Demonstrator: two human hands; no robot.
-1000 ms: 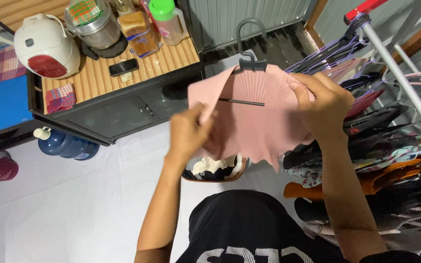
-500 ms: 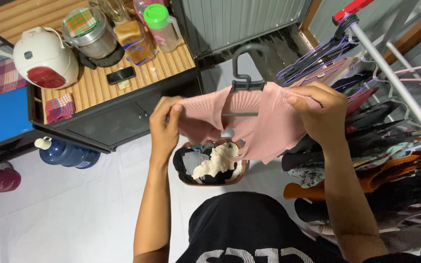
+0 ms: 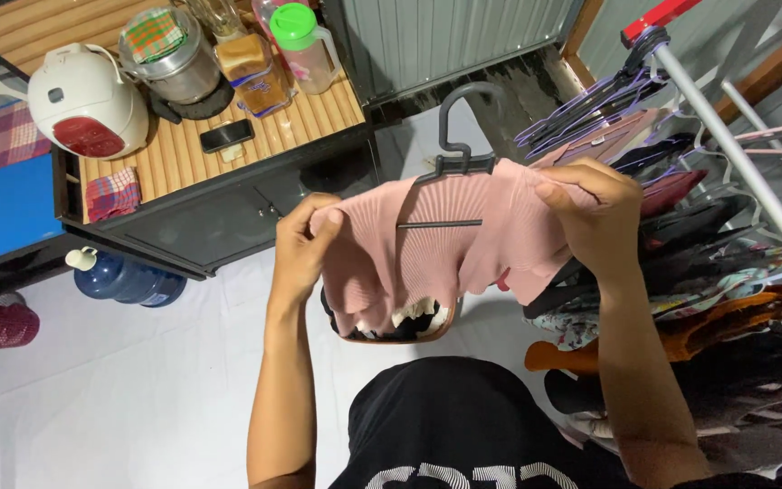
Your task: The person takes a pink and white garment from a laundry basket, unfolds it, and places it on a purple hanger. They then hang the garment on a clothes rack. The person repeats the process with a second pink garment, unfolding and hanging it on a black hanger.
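A pink ribbed top [image 3: 427, 254] hangs on a dark grey hanger [image 3: 456, 149] held up in front of me. My left hand [image 3: 300, 244] grips the top's left shoulder. My right hand [image 3: 595, 213] grips its right shoulder, close to the clothes rail. The hanger's hook points up and its crossbar shows across the neck opening. Under the top sits a brown basket [image 3: 395, 337] of dark and white laundry, mostly hidden by the fabric.
A metal clothes rail [image 3: 735, 145] on the right carries several hung garments and spare hangers [image 3: 590, 104]. A black cabinet [image 3: 210, 213] with a bamboo top holds a rice cooker [image 3: 88, 100], pot, jars and phone. A blue water jug [image 3: 124, 281] stands on the white floor.
The pink top has dropped lower and spread over the basket, covering most of the laundry. My left hand shifted from the middle of the fabric to the left shoulder.
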